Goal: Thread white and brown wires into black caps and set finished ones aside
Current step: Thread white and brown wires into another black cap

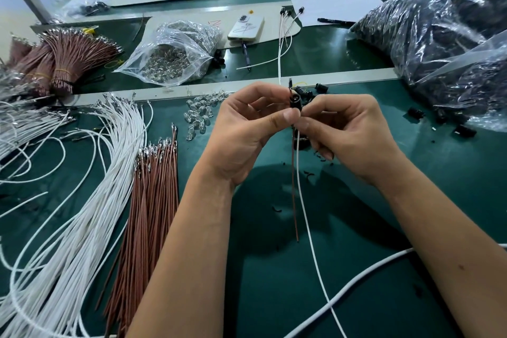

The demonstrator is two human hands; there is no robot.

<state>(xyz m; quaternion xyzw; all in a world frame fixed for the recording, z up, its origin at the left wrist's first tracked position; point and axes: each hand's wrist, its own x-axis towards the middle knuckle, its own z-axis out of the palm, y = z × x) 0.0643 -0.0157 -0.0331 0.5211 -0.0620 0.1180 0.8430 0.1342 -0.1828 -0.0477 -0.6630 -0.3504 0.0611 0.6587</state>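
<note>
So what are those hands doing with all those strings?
They are wires, not strings. A person holds a small black cap between both hands: the left hand pinches it and the right hand pinches just below it. A brown wire and a white wire hang down from the cap. Loose white wires and brown wires lie on the green table, and a few finished ones lie farther back.
</note>
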